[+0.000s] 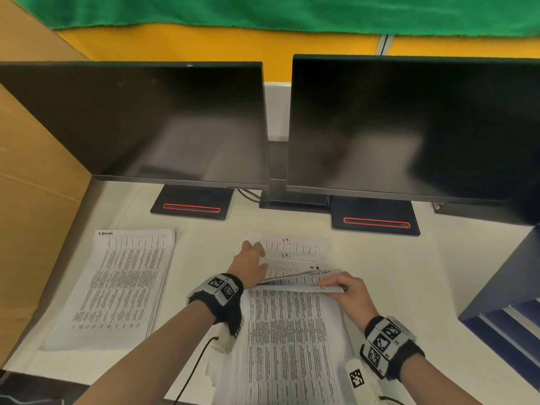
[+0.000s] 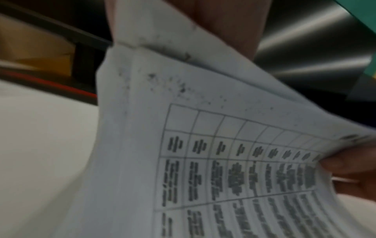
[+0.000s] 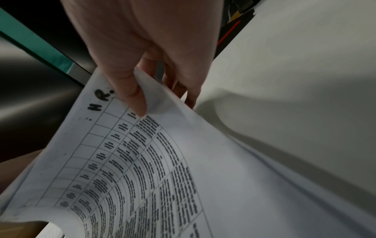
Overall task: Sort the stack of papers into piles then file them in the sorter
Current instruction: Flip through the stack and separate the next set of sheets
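White printed sheet (image 3: 142, 161) marked "HR", curled upward

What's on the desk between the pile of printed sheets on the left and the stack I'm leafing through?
Only bare white desk, seen in the head view, separates the left pile of printed sheets from the central stack.

Two monitors (image 1: 134, 121), two paper stacks (image 1: 292, 340), two hands (image 1: 248, 266), one sorter (image 1: 508, 299).
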`<state>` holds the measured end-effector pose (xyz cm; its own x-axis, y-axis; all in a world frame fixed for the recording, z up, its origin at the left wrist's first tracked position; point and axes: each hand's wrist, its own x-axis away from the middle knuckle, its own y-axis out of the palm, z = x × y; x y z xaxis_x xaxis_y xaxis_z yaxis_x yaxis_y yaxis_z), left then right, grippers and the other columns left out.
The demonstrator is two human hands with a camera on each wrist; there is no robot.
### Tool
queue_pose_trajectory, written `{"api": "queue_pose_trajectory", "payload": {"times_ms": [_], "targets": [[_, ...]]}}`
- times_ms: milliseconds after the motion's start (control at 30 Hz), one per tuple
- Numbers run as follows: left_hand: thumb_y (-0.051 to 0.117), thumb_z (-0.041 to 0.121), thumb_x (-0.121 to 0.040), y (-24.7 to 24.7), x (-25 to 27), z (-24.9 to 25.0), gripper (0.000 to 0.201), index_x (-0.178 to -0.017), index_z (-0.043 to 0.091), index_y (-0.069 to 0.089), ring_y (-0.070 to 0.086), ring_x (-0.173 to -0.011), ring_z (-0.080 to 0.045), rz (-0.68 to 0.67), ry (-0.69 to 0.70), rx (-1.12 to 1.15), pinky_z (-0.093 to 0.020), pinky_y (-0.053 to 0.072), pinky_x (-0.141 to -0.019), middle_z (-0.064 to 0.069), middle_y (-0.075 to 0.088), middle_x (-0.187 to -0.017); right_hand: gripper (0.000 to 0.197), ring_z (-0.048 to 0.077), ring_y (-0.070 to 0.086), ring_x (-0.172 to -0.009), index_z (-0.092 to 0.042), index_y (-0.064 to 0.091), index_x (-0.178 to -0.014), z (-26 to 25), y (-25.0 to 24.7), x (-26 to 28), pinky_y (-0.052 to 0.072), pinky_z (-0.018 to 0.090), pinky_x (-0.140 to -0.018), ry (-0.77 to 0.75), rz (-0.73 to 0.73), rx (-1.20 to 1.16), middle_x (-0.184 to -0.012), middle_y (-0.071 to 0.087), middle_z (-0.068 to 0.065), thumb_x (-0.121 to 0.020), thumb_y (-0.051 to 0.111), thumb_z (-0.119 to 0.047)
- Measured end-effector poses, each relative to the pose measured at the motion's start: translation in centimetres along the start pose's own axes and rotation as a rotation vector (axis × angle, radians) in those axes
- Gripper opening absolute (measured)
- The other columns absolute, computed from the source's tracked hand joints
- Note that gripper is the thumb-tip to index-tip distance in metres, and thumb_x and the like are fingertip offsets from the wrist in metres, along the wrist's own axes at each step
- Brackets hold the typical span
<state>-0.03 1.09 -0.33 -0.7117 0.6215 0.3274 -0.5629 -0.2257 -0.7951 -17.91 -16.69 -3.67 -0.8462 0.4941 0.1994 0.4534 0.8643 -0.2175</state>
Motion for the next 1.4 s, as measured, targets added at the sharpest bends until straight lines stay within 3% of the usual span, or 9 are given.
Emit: {"api": "queue_pose_trajectory", "payload": {"times_ms": [133, 367, 633, 800, 900, 1000, 1167, 1300, 1400], "targets": [[0.057, 0.018, -0.085, 0.1, -0.3, 0.1, 0.018, -0.101, 0.012, 0.051, 0.056, -0.093, -0.027, -0.041, 0.018, -0.172, -0.034, 0.047, -0.079, -0.007, 0.05, -0.107, 0.014, 0.008, 0.06, -0.084, -0.005, 0.075, -0.079, 0.2, 0.0, 0.4, 0.045, 0.009, -0.074, 0.007, -0.003, 0.007, -0.091, 0.067, 0.007, -0.072, 0.073, 0.007], [0.047, 0.028, -0.091, -0.7, -0.4, -0.9, 0.02, -0.1, 0.017, 0.061, 0.047, -0.101, -0.023, 0.121, 0.327, -0.533, -0.034, 0.038, -0.078, -0.003, 0.06, -0.101, 0.021, 0.021, 0.059, -0.099, -0.026, 0.075, -0.074, 0.4, -0.3, 0.1, 0.04, 0.031, -0.092, -0.006, -0.014, 0.111, -0.089, 0.07, -0.001, -0.069, 0.079, -0.006], [0.039, 0.028, -0.094, -9.8, 1.9, -0.6, 0.024, -0.094, 0.012, 0.057, 0.06, -0.071, -0.029, 0.601, 0.334, -0.206, -0.035, 0.045, -0.063, -0.008, 0.064, -0.083, 0.008, 0.011, 0.06, -0.083, -0.011, 0.072, -0.085, -1.2, -0.5, -0.7, 0.042, 0.023, -0.079, 0.078, -0.078, 0.091, -0.083, 0.068, -0.001, -0.08, 0.07, -0.006], [0.053, 0.023, -0.094, -18.7, 3.4, -1.9, 0.016, -0.096, 0.01, 0.061, 0.057, -0.079, -0.021, 0.86, 0.241, 0.111, -0.03, 0.041, -0.073, -0.006, 0.064, -0.086, 0.03, 0.022, 0.058, -0.109, -0.015, 0.061, -0.112, -0.3, 0.1, -1.6, 0.045, 0.037, -0.097, 0.167, -0.067, 0.147, -0.113, 0.064, 0.002, -0.085, 0.064, -0.029], [0.051, 0.025, -0.095, -21.1, 3.8, -4.3, 0.015, -0.099, 0.016, 0.062, 0.059, -0.088, -0.017, 0.741, 0.162, 0.25, -0.033, 0.044, -0.08, -0.004, 0.063, -0.095, 0.06, 0.022, 0.038, -0.135, -0.011, 0.036, -0.143, -0.1, 0.3, -2.4, 0.028, 0.043, -0.115, 0.279, -0.065, 0.155, -0.141, 0.042, 0.001, -0.092, 0.054, -0.035], [0.052, 0.022, -0.094, -20.7, 4.2, -5.5, 0.012, -0.088, 0.028, 0.061, 0.061, -0.074, 0.003, 0.539, 0.173, 0.302, -0.026, 0.046, -0.072, 0.0, 0.064, -0.087, 0.04, 0.026, 0.055, -0.119, -0.008, 0.051, -0.131, -1.5, 0.3, -2.3, 0.039, 0.047, -0.107, 0.319, -0.092, 0.076, -0.132, 0.057, 0.01, -0.095, 0.049, -0.026], [0.054, 0.018, -0.094, -13.4, 3.6, -4.4, 0.012, -0.086, 0.022, 0.063, 0.059, -0.061, 0.004, 0.122, 0.185, 0.222, -0.011, 0.043, -0.054, 0.014, 0.063, -0.073, 0.028, 0.031, 0.067, -0.099, -0.01, 0.063, -0.115, -2.0, 0.0, -2.5, 0.05, 0.049, -0.094, 0.444, -0.098, -0.133, -0.108, 0.071, 0.013, -0.096, 0.047, -0.023], [0.056, 0.022, -0.092, -5.9, 1.7, -4.1, 0.01, -0.089, 0.031, 0.061, 0.056, -0.079, 0.006, 0.021, 0.255, 0.109, -0.011, 0.039, -0.074, 0.02, 0.061, -0.088, 0.034, 0.028, 0.066, -0.101, -0.011, 0.062, -0.118, -2.9, -0.1, -2.1, 0.05, 0.046, -0.095, 0.498, -0.086, -0.149, -0.119, 0.066, 0.015, -0.096, 0.045, -0.03], [0.055, 0.022, -0.092, -1.4, 1.2, -3.4, 0.012, -0.095, 0.019, 0.067, 0.061, -0.089, -0.007, 0.008, 0.211, 0.132, -0.022, 0.045, -0.083, 0.009, 0.067, -0.097, 0.049, 0.021, 0.073, -0.083, -0.016, 0.071, -0.103, -3.4, -0.3, -1.1, 0.056, 0.034, -0.069, 0.517, -0.146, -0.31, -0.1, 0.074, 0.009, -0.093, 0.039, -0.051]]}}
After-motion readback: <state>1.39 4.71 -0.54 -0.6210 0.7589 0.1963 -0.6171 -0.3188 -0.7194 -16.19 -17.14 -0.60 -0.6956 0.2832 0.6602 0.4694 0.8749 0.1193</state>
